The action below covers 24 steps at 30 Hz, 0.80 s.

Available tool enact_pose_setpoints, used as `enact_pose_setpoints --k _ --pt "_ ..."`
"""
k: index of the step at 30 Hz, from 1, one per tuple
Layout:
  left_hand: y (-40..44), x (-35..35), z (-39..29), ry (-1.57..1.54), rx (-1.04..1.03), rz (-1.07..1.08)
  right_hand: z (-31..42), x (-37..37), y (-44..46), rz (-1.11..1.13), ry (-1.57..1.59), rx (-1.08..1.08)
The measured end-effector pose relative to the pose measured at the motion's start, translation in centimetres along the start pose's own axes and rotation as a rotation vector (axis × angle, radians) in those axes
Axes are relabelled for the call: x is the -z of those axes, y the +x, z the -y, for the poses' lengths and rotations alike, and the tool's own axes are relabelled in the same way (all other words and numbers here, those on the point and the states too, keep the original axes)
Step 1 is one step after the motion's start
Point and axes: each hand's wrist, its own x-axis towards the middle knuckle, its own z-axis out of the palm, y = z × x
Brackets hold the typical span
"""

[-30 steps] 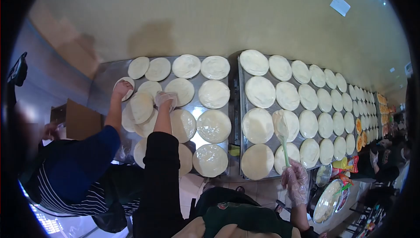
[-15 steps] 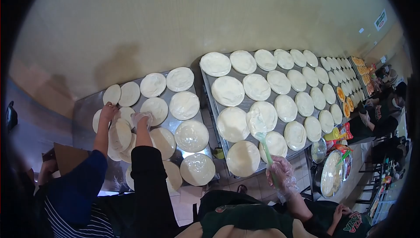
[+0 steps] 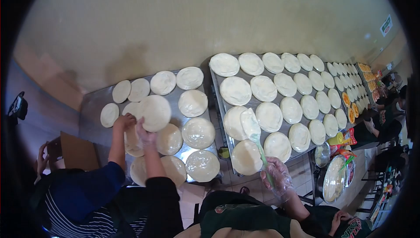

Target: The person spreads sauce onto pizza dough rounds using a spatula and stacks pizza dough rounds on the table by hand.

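A moment ago my left hand (image 3: 148, 135) was low among the rounds on the left metal table (image 3: 95, 109); now it has one pale dough round (image 3: 156, 112) in its grip, thumb and fingers at the near edge. This round looks lifted above the others, so I judge it is no more a part of the overlapping group (image 3: 133, 144) beside it (from which one exactly it came, I cannot tell).

The bare hand (image 3: 126, 122) just at the left of mine belongs to a co-worker, and it reaches down at the same group.

My right hand (image 3: 276, 174), in a clear glove, is closed on the green spatula (image 3: 262, 154), as before. Its head carries a thick white spread (image 3: 250, 123) and has shifted a little to the left, over the edge of a round on the right metal table (image 3: 253, 103). If it touches this round, I cannot tell.

So my hands are well apart, and now both are occupied: one with the dough, the other with the spatula.
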Motion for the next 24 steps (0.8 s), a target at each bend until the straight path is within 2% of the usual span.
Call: enact_pose_setpoints --k 3,4,5,6,7,8,9,10,11,12,13,15,17,18,20,24 --pt "-6.3 -4.6 3.0 -0.328 0.099 0.195 -0.1 -2.0 0.4 0.108 -0.002 0.029" --pt "-8.6 -6.2 4.6 -0.402 0.154 0.257 -0.4 -2.7 0.8 0.183 -0.055 0.130" --pt "-9.3 -6.1 7.5 -0.335 0.132 0.139 -0.6 -3.1 1.3 0.255 -0.107 0.240" --pt "-10.1 -6.0 10.4 -0.267 0.111 0.019 -0.8 -3.0 1.7 0.267 -0.190 0.233" --pt "-12.8 -8.8 11.3 -0.309 0.202 0.040 -1.1 -3.3 2.2 0.267 -0.188 0.239" --pt "-15.5 -11.7 11.8 -0.350 0.296 0.065 -1.4 -4.0 2.8 0.203 -0.401 0.539" --pt "-16.7 -12.2 13.3 -0.540 0.360 0.379 -1.2 -4.6 3.1 0.122 -0.614 0.834" --pt "-17.7 -12.1 14.9 -0.729 0.425 0.701 0.7 -5.2 2.4 0.006 -0.831 0.963" --pt "-18.7 -12.5 16.2 -0.728 0.449 0.711 0.5 -4.9 1.9 -0.021 -0.830 0.966" --pt "-19.4 -13.1 17.4 -0.070 0.168 0.707 0.1 -4.4 1.6 -0.102 -0.938 0.922" --pt "-19.9 -13.3 18.1 0.052 0.143 0.727 -0.3 -3.8 1.4 -0.184 -1.044 0.872" --pt "-22.3 -17.5 16.8 0.298 0.086 0.770 -1.5 -2.2 1.2 -0.259 -1.061 0.917" --pt "-23.5 -21.0 16.4 -0.398 0.895 0.660 -2.2 -1.0 0.1 -0.304 -1.056 0.901" --pt "-23.9 -20.9 17.3 -0.391 0.932 0.664 -2.2 -0.6 -0.7 -0.306 -1.074 0.847" --pt "-24.2 -21.0 20.0 -0.269 0.976 0.535 -2.1 0.2 -2.7 -0.350 -1.086 0.789" --pt "-25.4 -20.2 24.5 -0.432 1.173 0.644 -1.8 2.7 -6.4 -0.396 -1.157 0.688"
